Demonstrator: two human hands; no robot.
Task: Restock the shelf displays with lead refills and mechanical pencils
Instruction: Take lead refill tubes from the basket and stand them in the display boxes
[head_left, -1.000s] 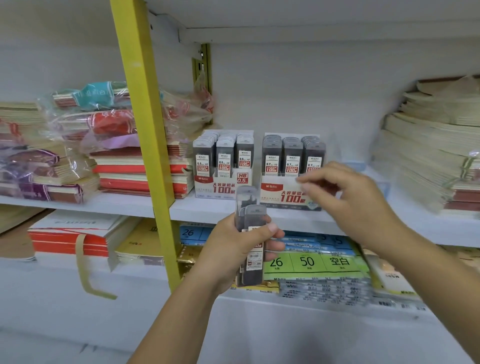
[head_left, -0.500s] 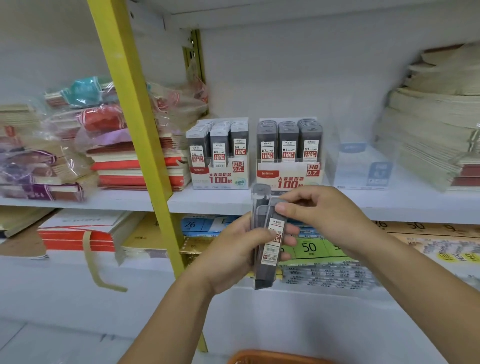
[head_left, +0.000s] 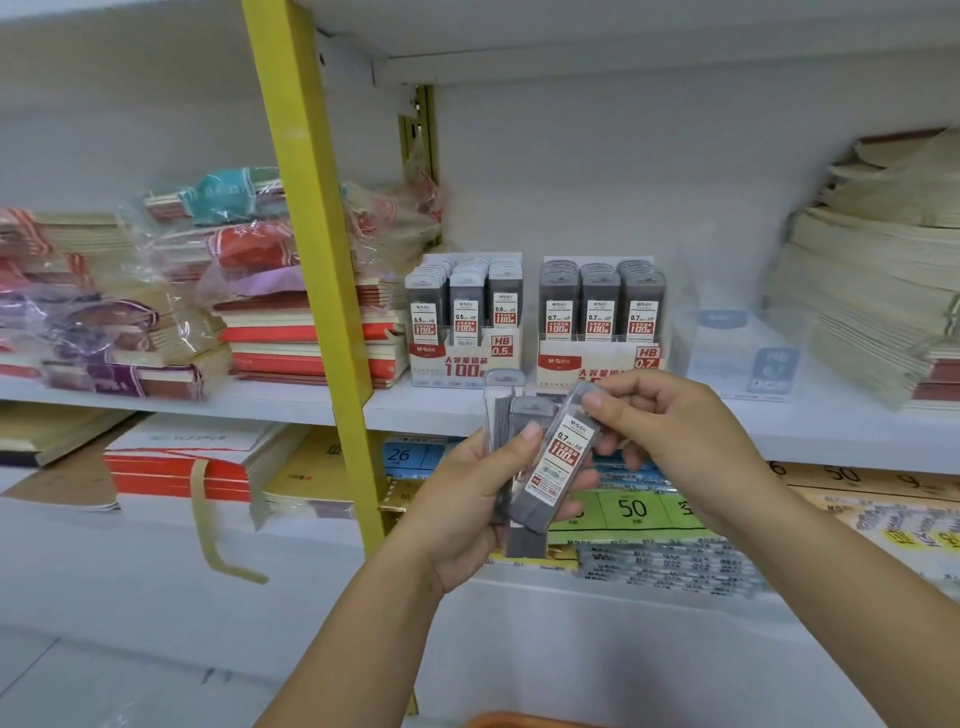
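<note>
Lead-refill cases (head_left: 511, 441), grey rectangular clear-topped plastic with red-and-white labels, gripped in curled left hand (head_left: 457, 514) just below white cardboard 0.7 display box (head_left: 597, 366); upper end of topmost case (head_left: 558, 462) pinched by right hand (head_left: 680, 431).

Grey 0.7 HB refill case (head_left: 563, 457) tilted against other cases (head_left: 501, 405); stocked 0.5 box (head_left: 462, 366) beside 0.7 box (head_left: 587, 364) on shelf (head_left: 415, 410).

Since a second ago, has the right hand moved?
Yes. The right hand dropped from the front of the 0.7 display box down to the refill case in the left hand, pinching its top.
</note>
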